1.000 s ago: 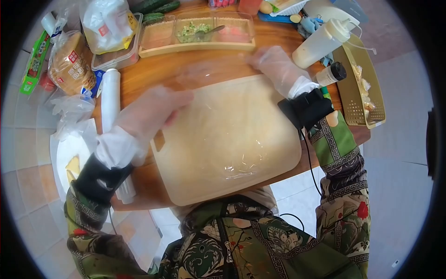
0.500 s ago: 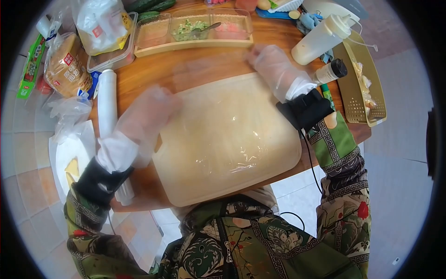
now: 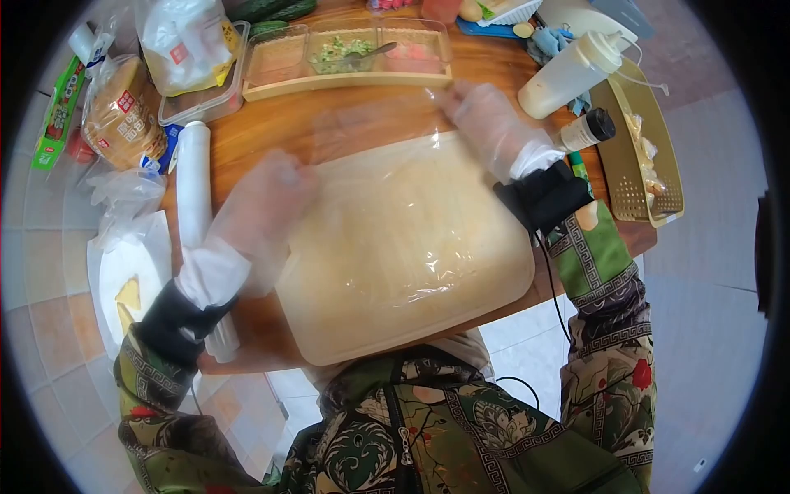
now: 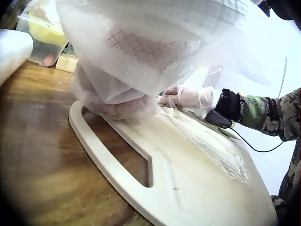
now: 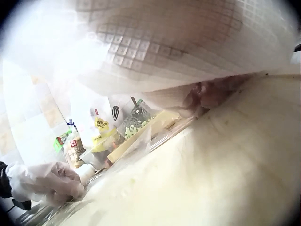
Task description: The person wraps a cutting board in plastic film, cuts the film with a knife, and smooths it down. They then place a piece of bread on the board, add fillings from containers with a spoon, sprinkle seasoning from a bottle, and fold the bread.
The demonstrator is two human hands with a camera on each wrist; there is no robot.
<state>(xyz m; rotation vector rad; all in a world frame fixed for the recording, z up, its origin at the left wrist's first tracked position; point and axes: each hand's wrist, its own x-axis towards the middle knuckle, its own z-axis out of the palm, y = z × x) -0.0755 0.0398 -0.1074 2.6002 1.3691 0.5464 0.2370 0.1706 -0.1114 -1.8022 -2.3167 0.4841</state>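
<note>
A sheet of clear cling film [image 3: 432, 267] stretches over the pale cutting board [image 3: 346, 333], its creases catching the light. My left hand [image 3: 267, 206], in a thin plastic glove, pinches the film near the board's left side and is blurred in the head view. At the board's far right, my gloved right hand [image 3: 498, 128] pinches the other side of the sheet. From the left wrist, the left hand [image 4: 124, 101] appears close over the board's handle slot, its fingertips partly hidden by the glove. The right wrist view shows the left hand [image 5: 56, 183] with curled fingers.
A white roll [image 3: 195, 181] lies left of the board, near bagged bread [image 3: 127, 115]. Behind stands a wooden tray [image 3: 346, 85] holding clear tubs of chopped food. To the right are a squeeze bottle [image 3: 568, 74], a black-capped jar [image 3: 586, 130] and a tan basket [image 3: 634, 177].
My left hand has drawn slightly left, its fingers now more curled than a second ago. Glints on the film have spread and shifted. The right hand stays nearly in place.
</note>
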